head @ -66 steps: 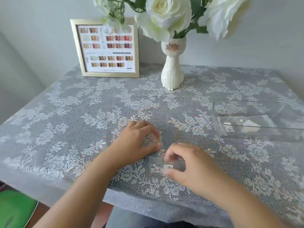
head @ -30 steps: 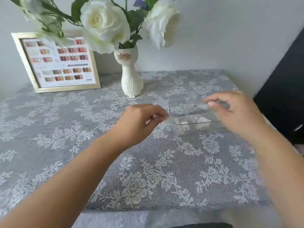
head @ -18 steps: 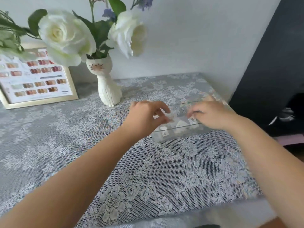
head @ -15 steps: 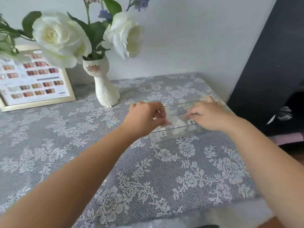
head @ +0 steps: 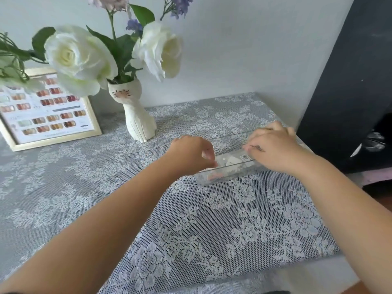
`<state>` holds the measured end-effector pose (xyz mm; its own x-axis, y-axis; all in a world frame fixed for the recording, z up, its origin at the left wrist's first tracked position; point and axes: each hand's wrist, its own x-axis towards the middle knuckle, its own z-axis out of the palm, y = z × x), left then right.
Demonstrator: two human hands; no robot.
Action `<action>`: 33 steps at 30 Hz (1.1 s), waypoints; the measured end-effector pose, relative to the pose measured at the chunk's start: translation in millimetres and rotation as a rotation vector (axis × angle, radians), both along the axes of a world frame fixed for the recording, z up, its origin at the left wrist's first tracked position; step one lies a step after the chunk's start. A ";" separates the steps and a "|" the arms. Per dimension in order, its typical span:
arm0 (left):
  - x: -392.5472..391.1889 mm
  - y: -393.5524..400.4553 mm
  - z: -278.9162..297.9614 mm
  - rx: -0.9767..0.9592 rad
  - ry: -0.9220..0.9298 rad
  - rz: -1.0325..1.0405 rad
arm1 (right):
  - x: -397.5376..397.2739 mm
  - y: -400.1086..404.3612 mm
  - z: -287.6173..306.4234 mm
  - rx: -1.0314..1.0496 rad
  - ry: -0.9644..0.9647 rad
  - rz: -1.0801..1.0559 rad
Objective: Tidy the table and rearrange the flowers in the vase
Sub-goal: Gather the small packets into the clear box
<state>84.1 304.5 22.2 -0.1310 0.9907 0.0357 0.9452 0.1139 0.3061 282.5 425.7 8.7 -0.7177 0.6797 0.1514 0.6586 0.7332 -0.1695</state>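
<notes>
Both arms reach across the lace-covered bench (head: 212, 230) to a clear plastic box (head: 229, 172) that lies flat near the right edge, roughly midway between the front and back edges. Its walls are see-through, and a few small pale items with a touch of red show inside; what they are is too small to tell.

The left hand (head: 191, 153) sits at the box's left end, knuckles up, its fingers (head: 209, 154) curled and pinched together right at the box's near wall. Whether they hold one of the small pieces or only touch the plastic, I cannot tell.

The right hand (head: 273, 145) lies over the box's right end, palm down, fingers bent and pressed onto the top rim. It seems to be bracing the box, though a true grip is not clear.

Toward the back edge, left of the box and well apart from it, stands a white cat-shaped vase (head: 135, 111). It is upright and carries large white roses (head: 78, 60) with green leaves and a few purple sprigs (head: 180, 5). At the back left corner, a gold-framed nail colour chart (head: 48, 115) leans against the wall, partly behind the blooms.
</notes>
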 end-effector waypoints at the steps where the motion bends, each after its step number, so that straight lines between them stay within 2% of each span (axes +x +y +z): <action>1: -1.7 -2.6 -0.1 0.048 -0.035 -0.008 | 0.5 -1.5 1.9 0.019 0.030 -0.015; 5: -10.1 -19.5 -3.9 0.221 -0.194 0.053 | 5.7 -2.7 6.4 -0.051 0.209 -0.098; 8: -12.0 -36.8 -11.4 0.163 -0.295 0.105 | 11.7 -3.3 4.3 -0.143 0.327 -0.179; 11: -9.5 -48.6 -19.2 0.095 -0.414 0.105 | 15.6 -5.2 0.7 -0.190 0.316 -0.234; 22: -2.3 -36.5 -32.6 0.120 -0.493 0.101 | 28.2 2.9 -8.7 -0.177 0.377 -0.285; 30: 3.5 -29.5 -36.8 0.129 -0.481 0.074 | 36.7 4.3 -10.7 -0.213 0.409 -0.350; 33: 2.1 -30.3 -37.0 0.134 -0.483 0.078 | 33.1 -1.2 -6.7 -0.138 0.400 -0.333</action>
<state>86.2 274.2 -14.9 -0.2375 0.9682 0.0790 0.6826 0.1085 0.7227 315.6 424.5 2.0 -0.3644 0.8936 0.2621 0.7158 0.4488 -0.5350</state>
